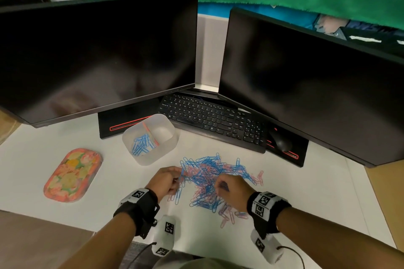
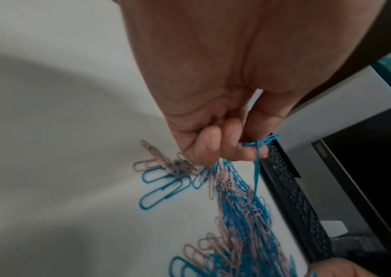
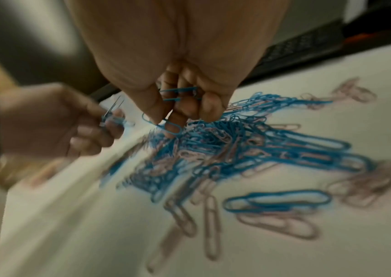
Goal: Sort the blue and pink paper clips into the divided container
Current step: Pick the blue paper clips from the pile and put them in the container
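A tangled pile of blue and pink paper clips [image 1: 213,178] lies on the white desk in front of me. The translucent divided container [image 1: 150,137] stands behind it to the left, with several blue clips [image 1: 141,145] in its left compartment and a pink divider [image 1: 150,133] across the middle. My left hand [image 1: 168,181] hovers at the pile's left edge and pinches blue clips [image 2: 259,144] in curled fingers. My right hand [image 1: 229,188] is over the pile's near side, fingers curled round blue clips [image 3: 177,93], thumb and forefinger pinching another [image 3: 163,124].
Two dark monitors [image 1: 98,54] and a black keyboard [image 1: 214,120] with a mouse [image 1: 282,141] stand behind the container. A flowered oval tray [image 1: 73,174] lies at the left. Loose pink clips [image 1: 227,214] trail toward the desk's near edge.
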Action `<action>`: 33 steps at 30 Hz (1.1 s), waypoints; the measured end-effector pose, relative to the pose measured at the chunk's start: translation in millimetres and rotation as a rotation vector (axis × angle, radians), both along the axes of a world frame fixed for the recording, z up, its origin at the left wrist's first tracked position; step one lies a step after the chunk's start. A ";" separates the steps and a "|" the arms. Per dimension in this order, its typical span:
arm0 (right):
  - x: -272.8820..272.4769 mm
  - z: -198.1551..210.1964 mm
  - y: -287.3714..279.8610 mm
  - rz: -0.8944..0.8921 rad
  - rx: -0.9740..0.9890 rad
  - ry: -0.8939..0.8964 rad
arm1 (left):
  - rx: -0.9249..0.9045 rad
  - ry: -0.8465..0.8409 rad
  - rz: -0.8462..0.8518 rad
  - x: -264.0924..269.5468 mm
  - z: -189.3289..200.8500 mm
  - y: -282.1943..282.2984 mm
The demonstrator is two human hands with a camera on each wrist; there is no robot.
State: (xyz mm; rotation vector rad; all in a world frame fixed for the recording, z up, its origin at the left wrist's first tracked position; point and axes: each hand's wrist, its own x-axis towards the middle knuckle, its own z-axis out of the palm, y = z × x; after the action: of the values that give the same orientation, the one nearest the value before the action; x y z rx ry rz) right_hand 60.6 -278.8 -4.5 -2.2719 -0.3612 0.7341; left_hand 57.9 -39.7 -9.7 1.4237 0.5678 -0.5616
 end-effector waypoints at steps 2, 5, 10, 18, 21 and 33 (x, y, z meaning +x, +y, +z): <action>4.7 5.4 2.6 -0.104 0.051 0.096 | -0.073 -0.001 0.051 -0.2 3.7 -3.5; 14.2 14.4 8.2 -0.200 0.143 0.275 | -0.139 -0.006 0.112 -0.2 5.1 -6.3; 22.7 22.8 24.8 -0.419 0.483 0.571 | -0.100 -0.097 0.112 -1.0 17.0 -4.8; 38.2 37.2 72.1 -0.496 0.579 0.751 | -0.194 -0.187 0.182 -4.8 36.8 17.0; 47.2 46.8 97.5 -0.504 0.594 0.761 | -0.208 -0.234 0.201 -5.3 44.9 27.5; 96.7 85.2 200.3 -0.410 0.432 0.594 | 0.076 -0.166 0.470 24.3 61.0 81.6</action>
State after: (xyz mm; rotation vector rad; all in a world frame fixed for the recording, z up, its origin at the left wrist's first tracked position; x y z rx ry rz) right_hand 157.3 -78.6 80.7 -1.5592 0.2089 0.9555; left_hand 82.2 41.9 51.3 1.3331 0.7666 -0.0478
